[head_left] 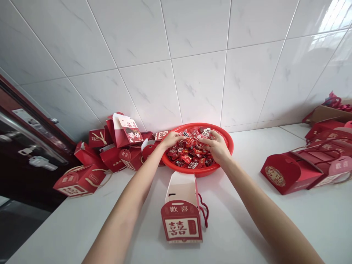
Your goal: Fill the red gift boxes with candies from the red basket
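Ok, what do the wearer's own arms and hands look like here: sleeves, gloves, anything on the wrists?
The left hand and right hand are ungloved. The left forearm and right forearm taper toward the wrists; no sleeve, watch, bracelet or cable shows on either. I can't make out any rings.

Likely home: marbled wall tiles (pixel 199 88), door (pixel 33 187), hanging keys (pixel 42 162).

A white tiled wall (pixel 198 80) with grey veining spans the far side, a bright reflection (pixel 334 18) at its upper right. On the left stands a dark door (pixel 30 189) with a metal bar (pixel 33 135) and keys (pixel 42 162); far right, a brown carton (pixel 334 113) holds pinkish-red items (pixel 343 106), hard to make out.
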{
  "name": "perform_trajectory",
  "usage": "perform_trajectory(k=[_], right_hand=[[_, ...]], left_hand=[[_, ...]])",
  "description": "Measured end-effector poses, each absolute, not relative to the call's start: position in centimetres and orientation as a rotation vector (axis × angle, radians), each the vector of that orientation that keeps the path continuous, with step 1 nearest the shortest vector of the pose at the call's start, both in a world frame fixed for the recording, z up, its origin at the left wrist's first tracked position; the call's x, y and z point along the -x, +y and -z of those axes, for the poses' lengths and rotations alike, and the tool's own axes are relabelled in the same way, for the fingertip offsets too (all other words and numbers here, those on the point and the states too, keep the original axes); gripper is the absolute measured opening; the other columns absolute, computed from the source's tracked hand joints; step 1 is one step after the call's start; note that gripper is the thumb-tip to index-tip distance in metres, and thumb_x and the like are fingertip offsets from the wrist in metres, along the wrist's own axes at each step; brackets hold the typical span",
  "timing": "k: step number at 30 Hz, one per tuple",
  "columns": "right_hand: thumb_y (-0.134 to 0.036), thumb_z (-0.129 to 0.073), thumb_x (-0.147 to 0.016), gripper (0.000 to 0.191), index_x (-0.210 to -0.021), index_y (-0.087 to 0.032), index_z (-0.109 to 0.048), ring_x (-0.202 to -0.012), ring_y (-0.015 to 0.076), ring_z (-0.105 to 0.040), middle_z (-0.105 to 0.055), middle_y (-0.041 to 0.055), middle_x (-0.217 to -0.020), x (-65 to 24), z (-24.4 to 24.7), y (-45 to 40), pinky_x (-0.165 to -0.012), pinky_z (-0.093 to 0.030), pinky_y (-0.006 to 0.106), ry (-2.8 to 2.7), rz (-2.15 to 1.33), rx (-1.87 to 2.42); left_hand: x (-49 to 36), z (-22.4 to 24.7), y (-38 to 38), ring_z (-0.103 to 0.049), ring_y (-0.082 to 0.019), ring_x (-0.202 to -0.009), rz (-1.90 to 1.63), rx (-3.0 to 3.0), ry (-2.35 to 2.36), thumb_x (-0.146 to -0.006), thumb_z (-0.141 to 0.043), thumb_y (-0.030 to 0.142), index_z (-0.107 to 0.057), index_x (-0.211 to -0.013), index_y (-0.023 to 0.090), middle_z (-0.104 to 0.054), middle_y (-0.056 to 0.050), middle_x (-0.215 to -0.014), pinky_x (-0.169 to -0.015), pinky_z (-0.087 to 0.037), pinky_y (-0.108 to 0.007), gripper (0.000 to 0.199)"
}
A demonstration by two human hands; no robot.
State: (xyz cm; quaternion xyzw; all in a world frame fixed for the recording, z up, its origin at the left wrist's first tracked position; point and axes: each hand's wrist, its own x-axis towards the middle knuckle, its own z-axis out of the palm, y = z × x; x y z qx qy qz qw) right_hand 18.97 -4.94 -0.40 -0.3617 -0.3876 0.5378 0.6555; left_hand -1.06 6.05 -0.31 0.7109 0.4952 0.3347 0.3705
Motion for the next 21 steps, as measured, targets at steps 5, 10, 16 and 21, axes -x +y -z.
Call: perform_trajectory(k=[5,10,16,21], right_hand=[[-0.025,-0.092,-0.056,0.042,-0.08,-0.021,-0.059,-0.078,0.017,-0.069,-0.07,-0.0007,-0.088,-19.0,0.5,-4.8,-0.064,-0.062,0.028,-0.847,-1.191,0.784],[-0.024,-0.095,-0.057,0.041,-0.08,-0.022,-0.06,-0.078,0.0191,-0.074,-0.074,-0.001,-0.084,-18.8,0.4,-4.8,-0.068,-0.066,0.03,-0.786,-1.202,0.758],[-0.024,-0.092,-0.065,0.039,-0.089,-0.022,-0.062,-0.081,0.0223,-0.076,-0.076,0.0016,-0.087,-18.8,0.4,-5.0,-0.069,-0.068,0.034,-0.869,-1.229,0.768],[-0.028,-0.09,-0.069,0.035,-0.088,-0.022,-0.061,-0.086,0.0225,-0.075,-0.075,0.0029,-0.094,-18.9,0.3,-5.0,-0.066,-0.068,0.035,-0.87,-1.261,0.763]], left_hand=[[1.1,-0.2,3.7,-0.071,-0.023,-0.081,-1.103,-1.601,1.058,-0.055,-0.082,0.062,-0.071,-0.063,0.018,-0.075,-0.004,-0.072,-0.084,-0.056,-0.037,0.046],[1.1,-0.4,0.6,-0.072,-0.023,-0.074,-1.144,-1.489,0.971,-0.052,-0.089,0.052,-0.063,-0.054,0.02,-0.072,-0.001,-0.065,-0.083,-0.059,-0.04,0.041],[-0.5,-0.4,-1.1,-0.072,-0.024,-0.071,-1.079,-1.507,0.904,-0.058,-0.089,0.047,-0.059,-0.054,0.021,-0.065,0.002,-0.057,-0.076,-0.058,-0.039,0.04],[-1.2,-0.4,-1.3,-0.065,-0.018,-0.061,-1.106,-1.576,0.934,-0.062,-0.085,0.051,-0.057,-0.055,0.021,-0.061,0.004,-0.057,-0.068,-0.055,-0.034,0.042]])
